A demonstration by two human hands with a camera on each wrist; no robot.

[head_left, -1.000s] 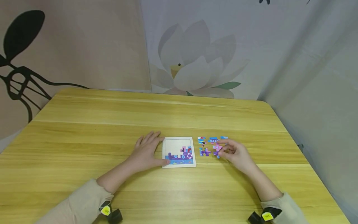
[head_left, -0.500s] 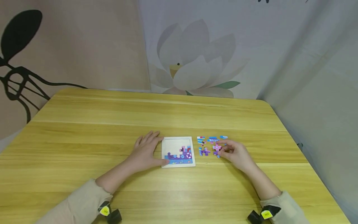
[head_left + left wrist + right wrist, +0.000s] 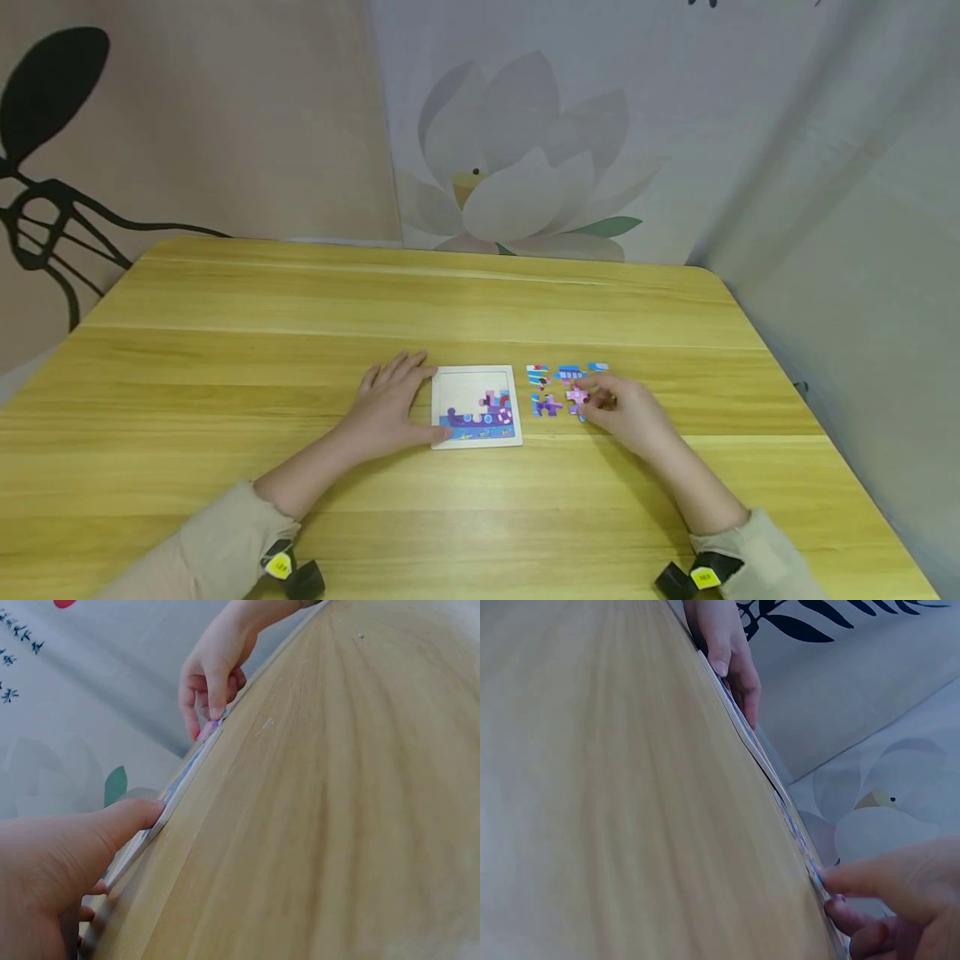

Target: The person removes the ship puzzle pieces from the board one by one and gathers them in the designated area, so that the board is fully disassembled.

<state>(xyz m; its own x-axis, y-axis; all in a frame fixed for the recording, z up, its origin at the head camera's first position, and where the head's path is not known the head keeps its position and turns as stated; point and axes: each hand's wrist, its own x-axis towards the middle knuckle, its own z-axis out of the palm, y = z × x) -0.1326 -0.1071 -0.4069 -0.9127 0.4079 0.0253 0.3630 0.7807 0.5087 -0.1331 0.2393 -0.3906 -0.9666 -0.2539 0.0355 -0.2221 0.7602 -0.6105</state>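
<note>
In the head view, a white-framed jigsaw tray (image 3: 477, 444) lies flat on the table, with a purple and blue boat picture (image 3: 480, 421) along its bottom and right side. My left hand (image 3: 382, 417) spreads along the tray's left side. Its thumb rests on the lower left corner and the index fingertip is at the upper left one. To the right of the tray, my right hand (image 3: 626, 412) pinches a pink puzzle piece (image 3: 576, 395) between thumb and index finger, low over the table; the other fingers are curled. The left wrist view shows this pinch from the side.
Between the tray and my right hand lie several loose pieces: a striped one (image 3: 537, 376), a purple one (image 3: 547, 406), a blue one (image 3: 570, 372) and another blue one (image 3: 598, 367). A wooden table (image 3: 300, 333) carries everything, and a printed curtain (image 3: 525, 125) hangs behind it.
My right hand has shifted slightly left with the pink puzzle piece. The left hand keeps its place on the tray, and the head view has drifted a little.
</note>
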